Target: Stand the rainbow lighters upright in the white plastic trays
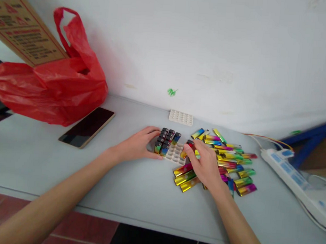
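Observation:
A pale tray (174, 154) with rows of slots lies on the table. Several lighters (165, 139) with black tops and shiny rainbow bodies stand upright in its left part; its right part shows bare slots. My left hand (137, 142) grips the tray's left end, thumb at the near side and fingers at the far side. Pinched in my right hand (204, 161) is a lighter (184, 153), held upright over the tray's right side; its lower end is partly hidden. Loose lighters (230, 157) lie heaped around and beyond my right hand.
Against the wall lies a second slotted tray (181, 117). A phone (87, 127) lies at left, by a red plastic bag (58, 87) and a cardboard box (26, 24). At right is a white power strip (293, 181) with cables. The table's front edge (102, 215) runs below my forearms.

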`<state>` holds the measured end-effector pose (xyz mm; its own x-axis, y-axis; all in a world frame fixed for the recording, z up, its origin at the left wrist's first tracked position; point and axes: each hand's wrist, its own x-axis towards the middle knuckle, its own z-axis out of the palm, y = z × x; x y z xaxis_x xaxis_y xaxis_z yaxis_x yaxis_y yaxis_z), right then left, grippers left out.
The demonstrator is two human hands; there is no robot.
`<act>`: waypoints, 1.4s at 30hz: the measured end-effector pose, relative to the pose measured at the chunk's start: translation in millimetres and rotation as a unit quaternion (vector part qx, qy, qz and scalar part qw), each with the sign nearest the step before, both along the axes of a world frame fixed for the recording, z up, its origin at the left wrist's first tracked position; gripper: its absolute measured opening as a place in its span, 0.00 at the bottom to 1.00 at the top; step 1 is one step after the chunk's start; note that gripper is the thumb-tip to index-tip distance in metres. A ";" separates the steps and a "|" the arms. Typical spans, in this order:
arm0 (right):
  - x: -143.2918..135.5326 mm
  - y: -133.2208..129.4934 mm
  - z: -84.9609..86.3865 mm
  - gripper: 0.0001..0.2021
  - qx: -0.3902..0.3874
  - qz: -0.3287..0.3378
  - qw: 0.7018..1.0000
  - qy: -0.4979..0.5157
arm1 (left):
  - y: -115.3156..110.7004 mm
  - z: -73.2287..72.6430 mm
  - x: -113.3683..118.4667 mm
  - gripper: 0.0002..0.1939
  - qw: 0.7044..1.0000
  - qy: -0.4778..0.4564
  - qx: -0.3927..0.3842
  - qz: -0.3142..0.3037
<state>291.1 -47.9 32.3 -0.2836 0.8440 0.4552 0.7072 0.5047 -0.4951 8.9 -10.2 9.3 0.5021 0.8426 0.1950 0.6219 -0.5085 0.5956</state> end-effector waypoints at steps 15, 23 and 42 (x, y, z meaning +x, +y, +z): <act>-27.7 11.5 -7.3 0.18 0.023 -0.040 0.969 -0.243 | -0.6 -0.2 -0.4 0.42 0.999 0.021 0.026 -0.008; 26.9 11.8 11.3 0.10 -0.079 0.058 0.994 -0.047 | 1.6 -1.4 -1.7 0.43 0.998 0.058 0.022 0.000; 73.8 -71.9 7.4 0.08 -0.068 0.090 0.979 -0.172 | 2.3 -1.7 -1.4 0.45 0.998 0.060 0.025 0.007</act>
